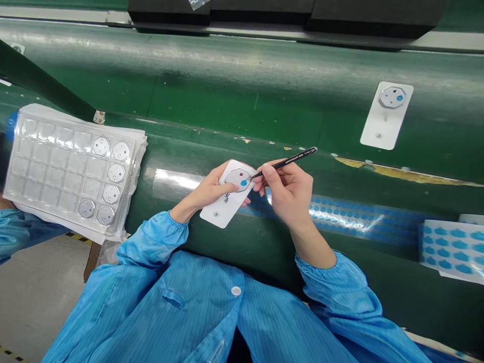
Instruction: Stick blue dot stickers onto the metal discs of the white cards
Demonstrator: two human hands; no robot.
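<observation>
My left hand (212, 189) grips a white rectangular plate (217, 214) at its left edge, thumb on top. On the plate sits a round white disc (235, 176) with small dark holes and a blue round sticker (244, 183). Dark markings show below the disc, partly under my thumb. Pinched in my right hand (289, 189) is a pair of slim black tweezers (293, 159). Their tip is at the blue sticker; whether it touches cannot be made out.
A clear compartment tray (53, 169) with several white discs stands left on a stack of sheets. Another white plate (387, 116) with a disc lies on the green conveyor belt (242, 101). Blue sticker sheets (454, 249) lie right. A green bar (45, 80) slants in from upper left.
</observation>
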